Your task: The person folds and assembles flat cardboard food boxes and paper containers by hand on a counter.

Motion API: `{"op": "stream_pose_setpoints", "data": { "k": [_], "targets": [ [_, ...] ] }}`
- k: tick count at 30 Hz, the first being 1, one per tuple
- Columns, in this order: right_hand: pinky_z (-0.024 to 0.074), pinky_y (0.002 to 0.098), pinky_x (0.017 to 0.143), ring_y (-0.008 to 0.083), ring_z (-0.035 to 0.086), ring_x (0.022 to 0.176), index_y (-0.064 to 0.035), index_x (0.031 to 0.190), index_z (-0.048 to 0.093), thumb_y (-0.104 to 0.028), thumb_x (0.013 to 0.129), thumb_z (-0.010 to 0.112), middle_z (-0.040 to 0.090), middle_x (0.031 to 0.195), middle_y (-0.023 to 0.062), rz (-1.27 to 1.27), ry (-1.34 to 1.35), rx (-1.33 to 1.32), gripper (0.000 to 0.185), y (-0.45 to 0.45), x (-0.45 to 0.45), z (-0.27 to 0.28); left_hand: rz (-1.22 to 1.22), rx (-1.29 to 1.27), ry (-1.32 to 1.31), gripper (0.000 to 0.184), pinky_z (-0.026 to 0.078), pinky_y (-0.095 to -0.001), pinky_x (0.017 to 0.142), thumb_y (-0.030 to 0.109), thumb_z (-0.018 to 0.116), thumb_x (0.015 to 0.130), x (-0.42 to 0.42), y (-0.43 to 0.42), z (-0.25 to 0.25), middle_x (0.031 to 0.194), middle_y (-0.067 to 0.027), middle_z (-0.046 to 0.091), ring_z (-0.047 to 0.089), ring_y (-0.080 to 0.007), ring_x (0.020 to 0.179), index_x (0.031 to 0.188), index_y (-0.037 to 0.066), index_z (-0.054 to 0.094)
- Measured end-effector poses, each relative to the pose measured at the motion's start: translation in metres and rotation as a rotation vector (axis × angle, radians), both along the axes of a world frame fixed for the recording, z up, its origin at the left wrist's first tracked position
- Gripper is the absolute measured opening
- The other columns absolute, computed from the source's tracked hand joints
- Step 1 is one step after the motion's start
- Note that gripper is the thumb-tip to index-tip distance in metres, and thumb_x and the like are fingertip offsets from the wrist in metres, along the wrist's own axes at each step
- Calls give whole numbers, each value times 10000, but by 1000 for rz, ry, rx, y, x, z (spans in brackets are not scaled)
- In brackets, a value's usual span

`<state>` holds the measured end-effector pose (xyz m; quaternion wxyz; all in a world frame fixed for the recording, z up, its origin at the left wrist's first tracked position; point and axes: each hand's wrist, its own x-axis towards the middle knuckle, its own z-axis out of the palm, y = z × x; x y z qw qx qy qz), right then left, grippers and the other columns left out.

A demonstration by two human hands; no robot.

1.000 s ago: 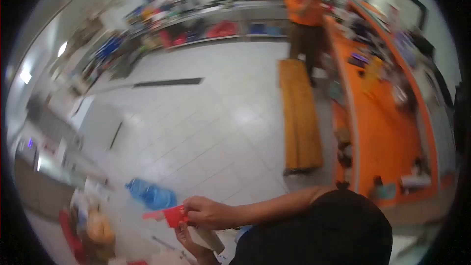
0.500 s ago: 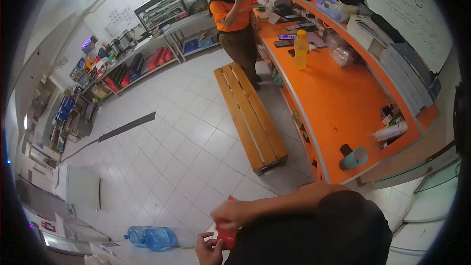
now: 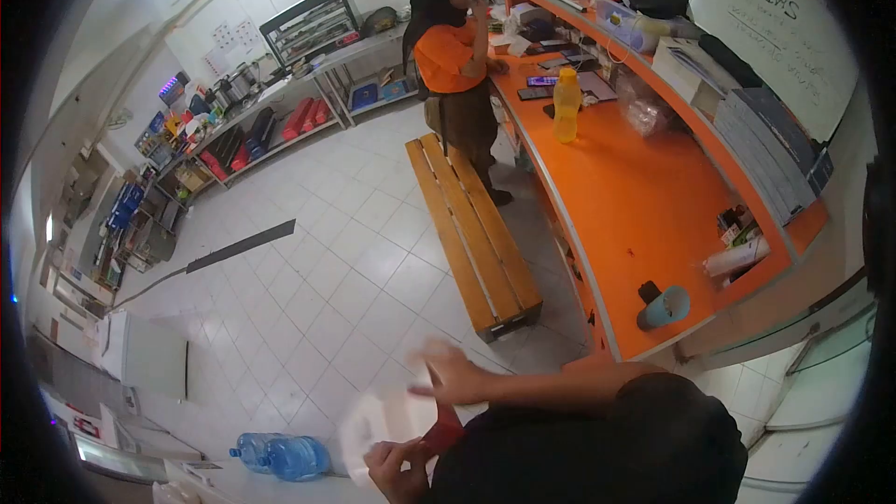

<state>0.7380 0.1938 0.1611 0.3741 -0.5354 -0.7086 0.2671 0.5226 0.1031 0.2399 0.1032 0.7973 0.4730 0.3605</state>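
Observation:
My left hand [image 3: 399,469] is closed at the bottom of the view, with its thumb and fingers on the lower edge of a red, flat, card-like piece [image 3: 442,430]. What kind of thing this piece is, I cannot make out. Just above it, my right hand [image 3: 450,375] reaches in from the right. Its fingers are smeared by motion near the top of the red piece; whether they grip it does not show. A blurred white, tray-like thing [image 3: 373,418] lies behind and left of both hands. My dark sleeve hides part of the red piece.
Two blue water bottles [image 3: 297,458] lie at lower left. A wooden bench [image 3: 471,233] stands ahead, beside an orange counter [image 3: 635,215] bearing a yellow bottle [image 3: 566,107] and a blue cup [image 3: 665,307]. A person [image 3: 457,65] in an orange shirt stands beyond the bench.
My right hand has lifted slightly off the left one, and more of the red piece shows. The white tray-like thing has come into view. The person has turned toward the counter.

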Motion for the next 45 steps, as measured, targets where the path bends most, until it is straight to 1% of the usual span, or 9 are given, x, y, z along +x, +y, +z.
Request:
{"op": "stream_pose_setpoints", "data": {
  "k": [4, 7, 12, 17, 20, 30, 39, 43, 45],
  "targets": [
    [545, 413, 943, 253, 643, 1187, 27, 1415, 543, -405, 1018, 634, 655, 1291, 216, -217, 931, -553, 594, 35, 18, 38, -147, 217, 99, 86, 475, -400, 670, 118, 781, 899, 11, 4, 16, 763, -45, 634, 589, -240, 691, 970, 79, 754],
    [540, 383, 946, 240, 660, 1145, 34, 1424, 528, -334, 1056, 586, 680, 1281, 207, 137, 843, -189, 523, 41, 33, 73, -174, -254, 301, 449, 524, -461, 1008, 195, 864, 811, 3, 14, -5, 1248, -173, 697, 646, -323, 1209, 1208, 65, 699],
    [467, 454, 1101, 305, 620, 1252, -63, 1449, 536, -154, 1026, 589, 642, 1358, 167, 655, 142, 415, 436, 10, 17, 80, -438, -1251, -1633, 728, 496, -532, 1072, 549, 709, 928, 20, 27, 14, 1428, -221, 548, 596, -379, 1257, 1524, 211, 462],
    [469, 528, 1045, 376, 574, 1188, -148, 1500, 515, -64, 940, 647, 539, 1336, 228, 427, 330, 271, 582, -27, -8, 72, 124, -699, -1469, 419, 562, -417, 971, 375, 551, 1077, 29, 39, -20, 1242, -156, 641, 660, -283, 1131, 1277, 8, 555],
    [460, 503, 1043, 423, 548, 1174, -176, 1492, 545, -148, 968, 676, 504, 1332, 253, 370, 249, 289, 541, -22, -11, 65, -33, -555, -1296, 327, 582, -382, 921, 284, 559, 1078, 45, 30, -13, 1203, -141, 645, 663, -271, 1114, 1264, 15, 557],
    [371, 559, 1084, 412, 463, 1333, -304, 1448, 596, -265, 986, 652, 456, 1430, 250, 237, 84, 147, 467, -27, -2, 60, 50, -725, -1432, 332, 558, -408, 972, 248, 483, 1110, 62, 32, -21, 1320, -139, 630, 639, -280, 1198, 1377, 52, 515],
    [453, 515, 1031, 423, 573, 1185, -40, 1515, 454, -243, 974, 668, 576, 1264, 247, 283, 173, 376, 617, -22, 25, 47, 116, -606, -1275, 230, 592, -341, 854, 67, 545, 1058, 39, 51, -18, 1153, -185, 697, 708, -236, 1016, 1277, 5, 514],
    [509, 498, 964, 445, 609, 1168, -123, 1516, 466, -338, 1018, 620, 635, 1260, 239, 421, 139, -193, 564, -8, 69, 72, -64, -1032, -586, 247, 572, -384, 923, 142, 679, 976, -7, 47, -16, 1104, -176, 685, 696, -259, 1049, 1199, 52, 623],
    [539, 453, 892, 391, 679, 1047, -140, 1484, 462, -416, 1043, 583, 673, 1170, 249, 476, 31, -186, 534, -8, 72, 69, -129, -943, -508, 219, 523, -350, 765, 159, 680, 1002, -3, 36, -15, 927, -91, 681, 643, -198, 852, 1191, 51, 655]
  ]
}}
